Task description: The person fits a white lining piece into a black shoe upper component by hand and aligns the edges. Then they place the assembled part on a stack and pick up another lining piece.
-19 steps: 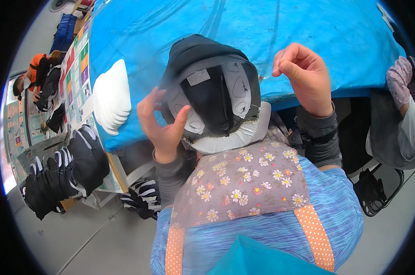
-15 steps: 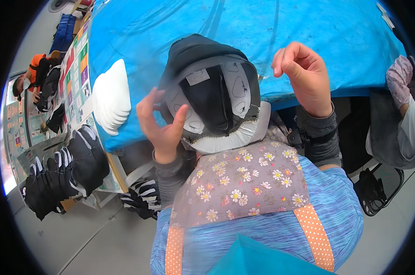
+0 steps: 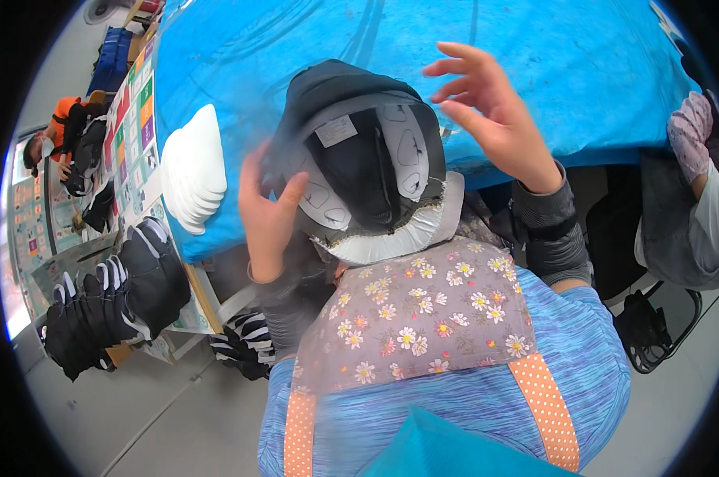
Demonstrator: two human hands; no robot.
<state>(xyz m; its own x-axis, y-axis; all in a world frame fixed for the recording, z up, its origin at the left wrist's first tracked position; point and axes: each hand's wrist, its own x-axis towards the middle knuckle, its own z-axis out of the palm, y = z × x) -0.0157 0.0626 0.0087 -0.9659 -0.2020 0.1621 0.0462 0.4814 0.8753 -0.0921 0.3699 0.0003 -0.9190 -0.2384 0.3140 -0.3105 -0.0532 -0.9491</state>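
Note:
A black shoe upper [image 3: 359,171] leans at the near table edge against my apron, its opening turned towards me. Inside it show pale lining pieces [image 3: 411,151] with stitched loops, a small white label [image 3: 337,132], and a gathered white strip [image 3: 391,244] along the near rim. My left hand [image 3: 268,211] is beside the upper's left side, thumb apart from the fingers and gripping nothing; its fingertips are slightly blurred. Raised over the table to the right of the upper, my right hand [image 3: 486,115] has its fingers spread and holds nothing.
A blue sheet [image 3: 534,71] covers the table. Fanned white insole-shaped pieces [image 3: 194,171] lie at its left edge. Several black shoe uppers [image 3: 129,278] stand in a row further left. At the right, another person's sleeve [image 3: 691,131] is close to the table; a person in orange [image 3: 63,119] is far left.
My right hand has risen and shifted left, its fingers spreading out of a near pinch. My left hand has moved slightly left and up. The upper has shifted slightly left.

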